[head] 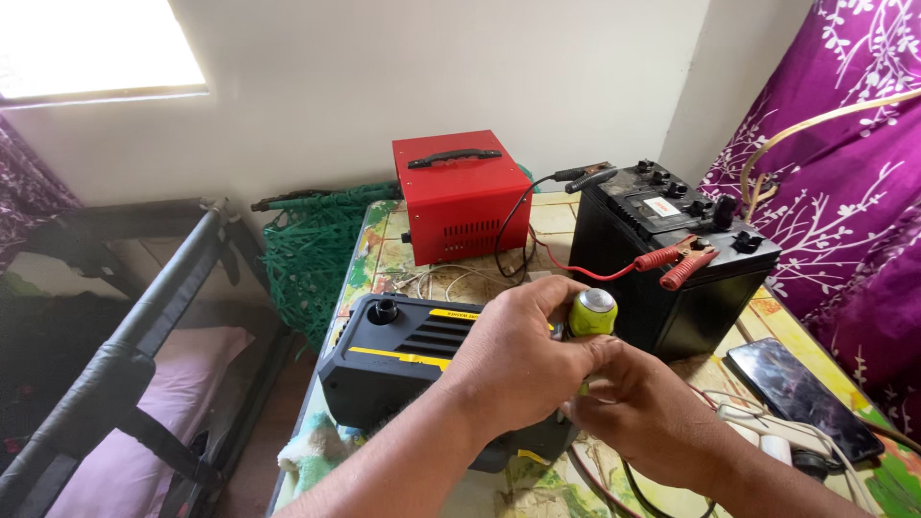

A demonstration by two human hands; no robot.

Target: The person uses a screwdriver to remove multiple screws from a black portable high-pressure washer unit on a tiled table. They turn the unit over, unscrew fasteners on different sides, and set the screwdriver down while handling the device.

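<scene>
Screwdriver with a fat yellow-green handle and a shiny silver cap on top sits between both hands, near the middle of the table, just right of the black and yellow box. Only the handle shows; the lower part is hidden behind the fingers. The left hand comes in from the near side and its fingers curl tight around the left side of the handle. The right hand is lower and to the right, and its fingers close in under the handle, touching the left hand. Both hands are pinching the screwdriver, not spread out. The black and yellow box lies flat under the left hand, with a round black knob near its far left corner and slots on its top. Farther back stands a red metal box with a black handle on top. To the right of it is a big black battery. A red clamp rests on the near part of the battery, with a red wire running left, and a black clamp sits by the far left corner. A dark phone lies flat near the right edge of the table, next to some white cables. A green net hangs off the far left side of the table.
</scene>
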